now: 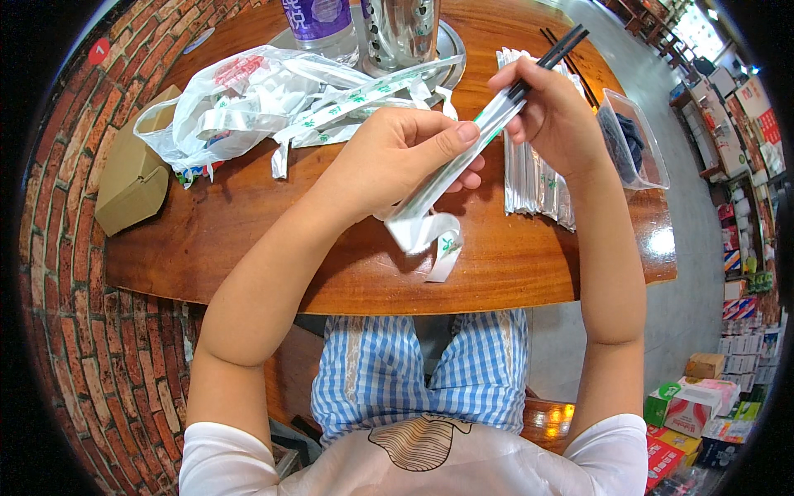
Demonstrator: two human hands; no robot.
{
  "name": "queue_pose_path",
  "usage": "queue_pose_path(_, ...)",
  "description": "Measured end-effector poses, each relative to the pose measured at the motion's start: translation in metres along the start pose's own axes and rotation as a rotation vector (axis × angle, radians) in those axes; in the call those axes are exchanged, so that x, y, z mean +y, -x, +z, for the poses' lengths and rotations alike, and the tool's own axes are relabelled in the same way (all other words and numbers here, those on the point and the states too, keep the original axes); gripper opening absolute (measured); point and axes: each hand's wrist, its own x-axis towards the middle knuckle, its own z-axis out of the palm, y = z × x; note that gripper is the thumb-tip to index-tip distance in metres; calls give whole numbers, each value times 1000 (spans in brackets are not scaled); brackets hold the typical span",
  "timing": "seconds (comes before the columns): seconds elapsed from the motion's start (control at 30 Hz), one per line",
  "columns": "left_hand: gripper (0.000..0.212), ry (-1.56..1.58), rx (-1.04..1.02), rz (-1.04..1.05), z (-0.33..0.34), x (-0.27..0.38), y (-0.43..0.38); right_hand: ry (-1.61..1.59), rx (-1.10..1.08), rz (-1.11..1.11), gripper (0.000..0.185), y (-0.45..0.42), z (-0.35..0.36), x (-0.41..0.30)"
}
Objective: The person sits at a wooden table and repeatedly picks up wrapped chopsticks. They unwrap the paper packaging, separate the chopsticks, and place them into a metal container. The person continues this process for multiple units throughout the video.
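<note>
My left hand (422, 155) grips a narrow white chopstick sleeve (428, 186) with green print, thumb on top and fingers beneath. Two black chopsticks (561, 46) slant into the sleeve's upper end, their outer ends pointing up and right. My right hand (552, 111) pinches them near the sleeve's mouth. Below my left hand a curled white paper strip (446, 245) hangs over the wooden table (248, 248). Partly behind my right forearm lies a stack of wrapped chopsticks (533, 180). Loose printed sleeves (366, 99) lie beyond my left hand.
A white plastic bag (248, 93) spills over a brown cardboard box (139, 167) at the left. A metal tray (456, 49) at the back holds a water bottle (319, 28) and a steel container (400, 37). On the right stands a clear plastic tub (633, 142) with dark cloth inside.
</note>
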Motion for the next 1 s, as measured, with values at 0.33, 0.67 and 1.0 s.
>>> queue_pose_path(0.33,19,-189,-37,65,-5,-6,-1,40,86,5,38,1,0,-2)
queue_pose_path(0.67,19,-240,-81,56,-3,-6,0,-118,507,-318,37,-1,-35,-10)
queue_pose_path(1.0,20,-158,-131,-12,-2,-2,2,47,592,-518,21,-4,-45,-5)
